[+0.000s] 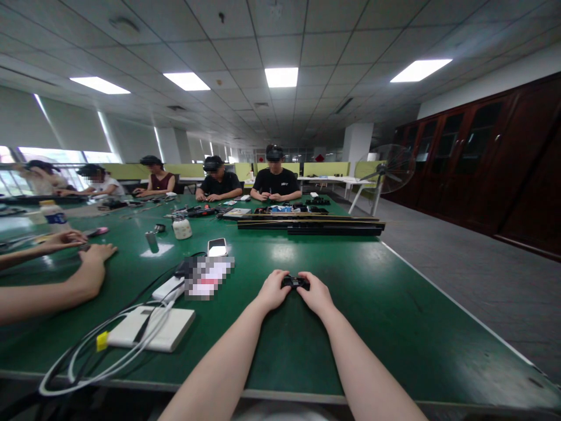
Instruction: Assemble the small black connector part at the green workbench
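My left hand (272, 292) and my right hand (317, 293) meet over the green table (377, 310). Between them they grip a small black part (295, 282) by its two ends, fingers curled round it. It has some lighter detail in the middle, but its exact kind is too small to make out. The thumbs and fingertips hide its ends. Left of my hands lies a paper sheet (213, 278), blurred out, with a white-screened phone (218, 247) just beyond it.
A flat white box (175, 330) with looped white cables (87, 371) lies at the near left. Long black rails (337, 230) lie across the table ahead. A jar (182, 228) stands left. A co-worker's forearms (48, 298) rest at far left; several people sit beyond.
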{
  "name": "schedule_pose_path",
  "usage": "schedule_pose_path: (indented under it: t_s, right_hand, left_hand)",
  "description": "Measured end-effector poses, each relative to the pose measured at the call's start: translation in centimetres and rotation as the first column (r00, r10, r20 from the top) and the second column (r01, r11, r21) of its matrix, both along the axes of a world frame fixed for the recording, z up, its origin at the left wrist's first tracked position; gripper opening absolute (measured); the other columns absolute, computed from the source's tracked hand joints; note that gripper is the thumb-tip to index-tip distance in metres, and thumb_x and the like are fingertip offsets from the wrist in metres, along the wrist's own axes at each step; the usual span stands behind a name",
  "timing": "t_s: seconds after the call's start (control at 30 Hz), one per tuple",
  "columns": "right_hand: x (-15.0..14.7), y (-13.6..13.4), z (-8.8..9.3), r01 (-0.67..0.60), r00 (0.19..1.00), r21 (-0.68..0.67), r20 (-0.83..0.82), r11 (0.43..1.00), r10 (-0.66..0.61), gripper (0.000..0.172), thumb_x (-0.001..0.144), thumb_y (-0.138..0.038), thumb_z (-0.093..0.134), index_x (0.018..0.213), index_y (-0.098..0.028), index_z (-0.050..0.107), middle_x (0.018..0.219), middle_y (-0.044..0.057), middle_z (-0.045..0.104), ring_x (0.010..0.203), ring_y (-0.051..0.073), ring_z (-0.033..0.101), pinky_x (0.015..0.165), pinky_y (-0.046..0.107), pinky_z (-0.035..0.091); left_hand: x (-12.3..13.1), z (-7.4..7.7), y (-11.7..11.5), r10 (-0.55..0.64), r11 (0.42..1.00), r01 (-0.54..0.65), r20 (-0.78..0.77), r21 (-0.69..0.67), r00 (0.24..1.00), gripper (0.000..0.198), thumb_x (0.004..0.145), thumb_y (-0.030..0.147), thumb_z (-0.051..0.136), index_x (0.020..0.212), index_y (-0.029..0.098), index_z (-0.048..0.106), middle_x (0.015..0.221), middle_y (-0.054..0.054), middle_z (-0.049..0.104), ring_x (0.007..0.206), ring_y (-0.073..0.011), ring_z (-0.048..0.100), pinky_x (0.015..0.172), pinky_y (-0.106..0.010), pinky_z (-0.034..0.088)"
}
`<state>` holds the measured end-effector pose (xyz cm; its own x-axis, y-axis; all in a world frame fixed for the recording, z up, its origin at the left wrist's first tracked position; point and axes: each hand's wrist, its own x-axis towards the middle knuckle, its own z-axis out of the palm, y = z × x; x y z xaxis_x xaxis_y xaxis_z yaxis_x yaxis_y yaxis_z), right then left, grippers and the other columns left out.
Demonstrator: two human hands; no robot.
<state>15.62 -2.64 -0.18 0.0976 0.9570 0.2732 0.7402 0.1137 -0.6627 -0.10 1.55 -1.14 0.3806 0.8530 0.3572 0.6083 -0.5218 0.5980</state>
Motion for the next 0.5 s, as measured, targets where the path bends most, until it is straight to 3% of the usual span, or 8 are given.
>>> schedule_pose_path:
  t_s: [0.5]
  right_hand:
    - [0.07, -0.03, -0.11, 0.0, 1.0, 0.005, -0.008, 1.0, 0.0, 0.034, 0.071, -0.022, 0.057, 0.104, -0.025, 0.058, 0.106, 0.0, 0.066, 0.1, 0.017, 0.059, 0.088, 0.03, 0.044]
  left_hand:
    - [0.04, -0.85, 0.65, 0.038, 0.997, -0.034, 0.069, -0.065, 0.997, 0.047, 0.076, 0.008, 0.053, 0.123, 0.013, 0.048, 0.125, -0.013, 0.053, 0.115, -0.0226, 0.05, 0.101, -0.035, 0.037]
